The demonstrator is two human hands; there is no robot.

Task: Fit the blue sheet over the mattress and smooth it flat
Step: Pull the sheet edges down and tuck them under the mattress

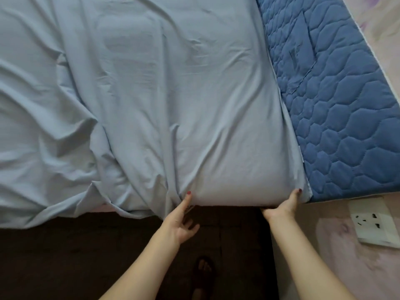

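Note:
The light blue sheet (151, 94) lies rumpled over most of the bed, with deep folds on the left. A strip of dark blue quilted mattress (337, 118) shows bare on the right. My left hand (180, 221) is at the near edge, thumb pressed on the sheet, fingers spread below the edge. My right hand (283, 205) grips the near edge close to the sheet's right border, thumb on top, fingers hidden under the edge. Between my hands the sheet is pulled smooth over the edge.
A pink wall (324, 256) with a white socket plate (374, 221) runs along the right. The dark floor (65, 256) lies below the bed edge, and a sandalled foot (205, 269) stands between my arms.

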